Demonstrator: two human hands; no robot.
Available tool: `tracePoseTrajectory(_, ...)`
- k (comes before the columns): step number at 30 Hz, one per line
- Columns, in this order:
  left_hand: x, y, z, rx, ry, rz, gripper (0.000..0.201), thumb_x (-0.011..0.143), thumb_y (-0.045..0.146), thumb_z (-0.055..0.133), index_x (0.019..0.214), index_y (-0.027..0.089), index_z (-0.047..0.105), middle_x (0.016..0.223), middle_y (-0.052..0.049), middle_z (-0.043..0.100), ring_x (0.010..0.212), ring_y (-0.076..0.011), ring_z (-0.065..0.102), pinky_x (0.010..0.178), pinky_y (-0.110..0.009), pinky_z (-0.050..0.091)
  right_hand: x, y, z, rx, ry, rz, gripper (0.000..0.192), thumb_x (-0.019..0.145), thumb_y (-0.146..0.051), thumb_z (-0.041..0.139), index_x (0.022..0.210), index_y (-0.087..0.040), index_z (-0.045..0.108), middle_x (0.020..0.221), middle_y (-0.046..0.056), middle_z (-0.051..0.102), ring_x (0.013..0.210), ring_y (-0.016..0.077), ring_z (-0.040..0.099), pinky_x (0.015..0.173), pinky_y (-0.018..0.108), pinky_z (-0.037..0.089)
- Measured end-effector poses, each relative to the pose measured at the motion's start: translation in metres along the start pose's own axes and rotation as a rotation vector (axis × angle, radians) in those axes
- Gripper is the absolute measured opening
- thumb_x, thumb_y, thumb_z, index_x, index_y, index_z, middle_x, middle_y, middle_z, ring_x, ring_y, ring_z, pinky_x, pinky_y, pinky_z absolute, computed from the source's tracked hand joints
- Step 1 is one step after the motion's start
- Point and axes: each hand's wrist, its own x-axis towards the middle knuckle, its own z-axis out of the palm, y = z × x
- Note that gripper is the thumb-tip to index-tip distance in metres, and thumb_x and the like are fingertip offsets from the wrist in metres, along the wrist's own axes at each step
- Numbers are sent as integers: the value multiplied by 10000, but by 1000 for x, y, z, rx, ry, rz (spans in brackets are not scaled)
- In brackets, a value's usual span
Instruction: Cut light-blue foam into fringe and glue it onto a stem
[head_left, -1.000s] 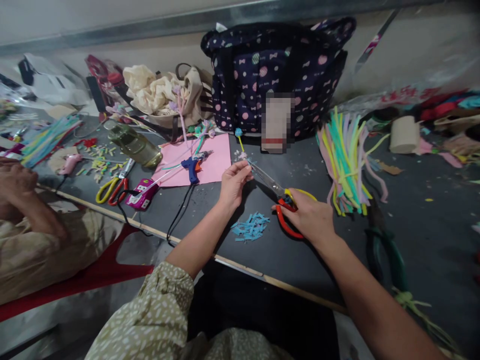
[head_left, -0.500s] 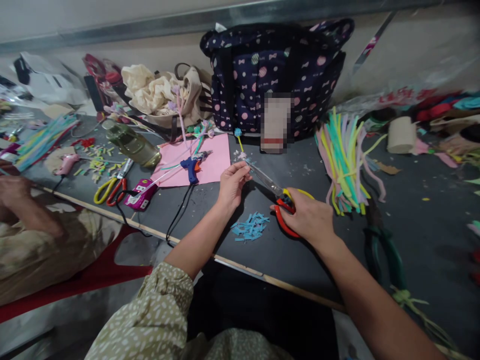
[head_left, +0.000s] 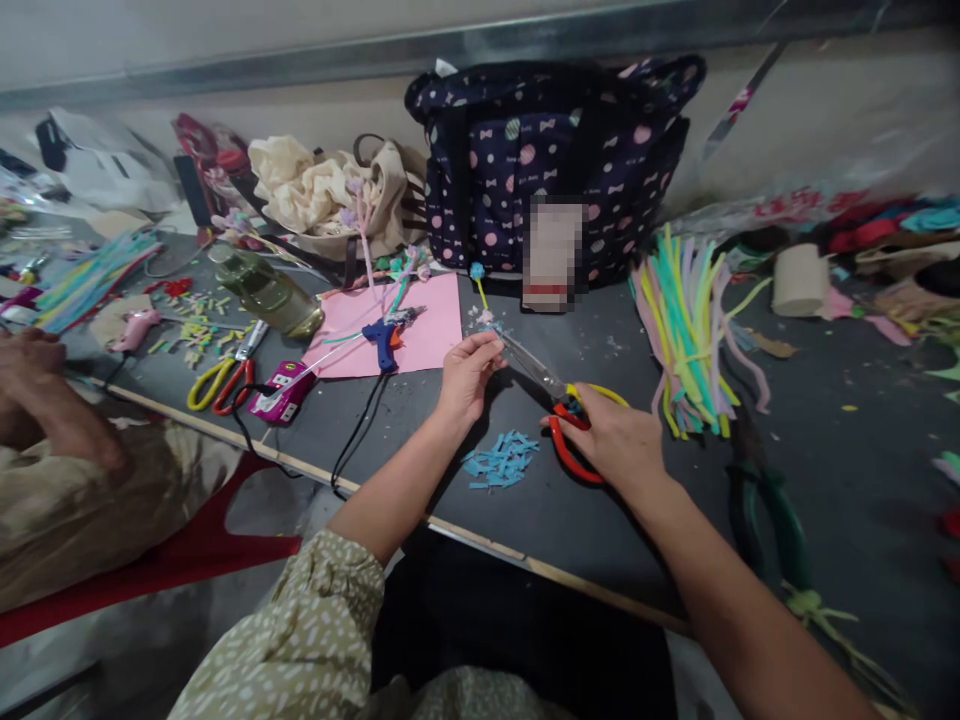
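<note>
My left hand [head_left: 466,372] pinches a thin pipe-cleaner stem [head_left: 480,300] with a blue pom tip, held just above the dark table [head_left: 585,520]. My right hand [head_left: 616,437] grips red-and-yellow scissors [head_left: 571,425], and their blades point up-left and meet the stem near my left fingertips. A small pile of blue cut pieces [head_left: 501,459] lies on the table below and between my hands.
A blue glue gun [head_left: 384,338] rests on pink paper [head_left: 427,330]. A dotted navy bag [head_left: 547,160] stands behind. A pipe-cleaner bundle [head_left: 690,330] and green pliers [head_left: 772,510] lie right. Second scissors [head_left: 221,378], a bottle [head_left: 266,290] and another person's hand [head_left: 30,365] are left.
My hands barely moved; the view shifted slightly. The other person's hand at the left edge shifted a little.
</note>
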Motion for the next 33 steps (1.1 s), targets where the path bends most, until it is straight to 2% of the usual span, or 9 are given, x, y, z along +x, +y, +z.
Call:
tracePoseTrajectory(3,0,2,0,-5,2,-11,292,548,186,858,788,138,698,601,33,633,524,-54,551,621,-212,503,1,1,-1,15,-11,55,543,929,-643,363,1032,-194,649,713,77,703,609,195,606,536,272,208)
tracePoseTrajectory(7,1,3,-1,-40,-11,-24,300,560,173,860,808,137,696,655,24,663,540,-52,569,606,-197,507,3,0,-5,56,4,131,508,870,-660,464,1038,-209,625,761,56,710,642,198,627,543,265,247)
tracePoseTrajectory(14,4,2,-4,-90,-52,-52,202,665,97,794,829,154,691,725,16,681,568,-50,596,599,-181,514,3,1,-4,207,-3,102,457,851,-595,541,1071,-197,591,928,75,711,777,223,664,584,275,361)
tracePoseTrajectory(17,3,4,-3,-84,-41,-69,170,696,81,769,818,163,682,727,20,680,565,-49,593,604,-182,512,3,3,-1,330,7,65,440,879,-539,539,1152,-195,567,1017,93,691,871,233,664,679,298,448)
tracePoseTrajectory(20,2,5,-2,-85,-30,-79,188,679,98,782,816,167,674,723,24,679,563,-47,588,607,-181,509,3,3,-4,386,36,54,433,900,-471,534,1229,-191,547,1050,92,669,934,228,653,763,308,480)
tracePoseTrajectory(24,2,4,-2,-76,-44,-78,231,650,131,808,829,172,669,719,27,674,576,-51,595,621,-182,510,4,-2,-15,290,51,66,470,890,-440,540,1281,-180,543,1039,89,659,912,222,648,710,290,478)
tracePoseTrajectory(29,2,4,-3,-97,-87,-86,253,629,138,826,823,166,666,711,24,668,581,-56,597,620,-186,513,3,-5,-19,250,28,23,568,873,-516,548,1319,-164,529,1060,96,653,908,224,647,652,277,460)
tracePoseTrajectory(33,1,5,-3,-99,-100,-101,255,627,134,828,818,169,662,702,26,659,583,-59,597,628,-191,512,2,0,-12,303,77,13,516,881,-534,546,1243,-170,598,919,61,676,773,183,646,640,264,444)
